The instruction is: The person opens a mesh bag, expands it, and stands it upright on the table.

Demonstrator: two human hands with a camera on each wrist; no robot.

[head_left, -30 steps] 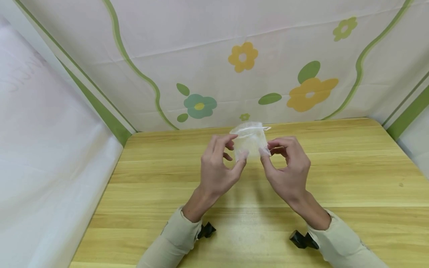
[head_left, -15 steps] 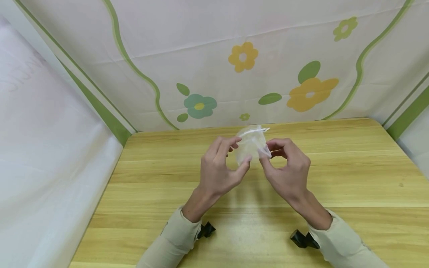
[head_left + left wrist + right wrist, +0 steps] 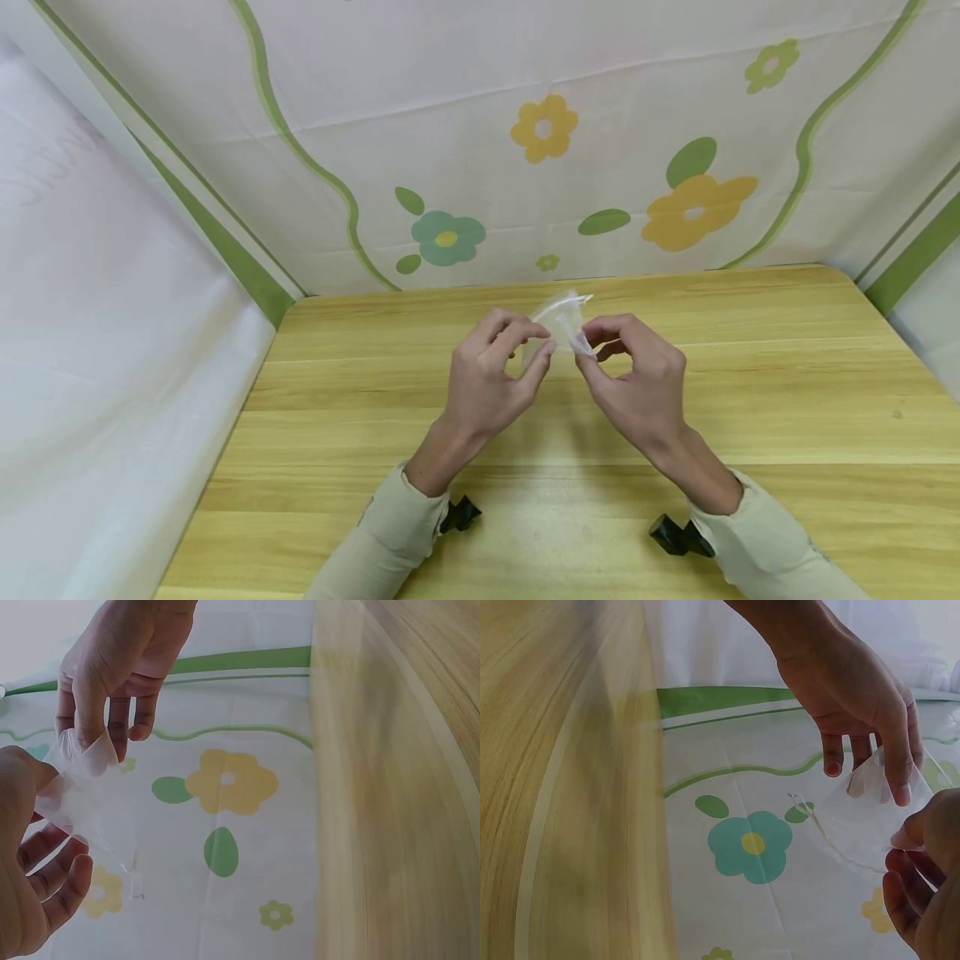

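Observation:
A small sheer white drawstring filter bag (image 3: 561, 318) is held up over the far part of the table, its corded edge pointing away. My right hand (image 3: 637, 367) pinches the bag's right side between thumb and fingers. On the other side, my left hand (image 3: 487, 367) has its thumb and index tips close together at the bag's left part. The right wrist view shows the left hand (image 3: 870, 712) with thumb and fingers on opposite faces of the thin bag (image 3: 855, 817). There, a white cord (image 3: 821, 829) runs along the bag's edge to a small loose end.
The wood-grain table (image 3: 337, 433) ends at a white cloth backdrop (image 3: 450, 108) printed with flowers, close behind the hands. Another white cloth (image 3: 97, 333) hangs at the left. Dark wrist mounts (image 3: 678, 535) stick out under the sleeves.
The bag has drawn in and turned narrower, tipping slightly down toward me. My left thumb and index tips have closed toward each other, and my right hand has shifted slightly left.

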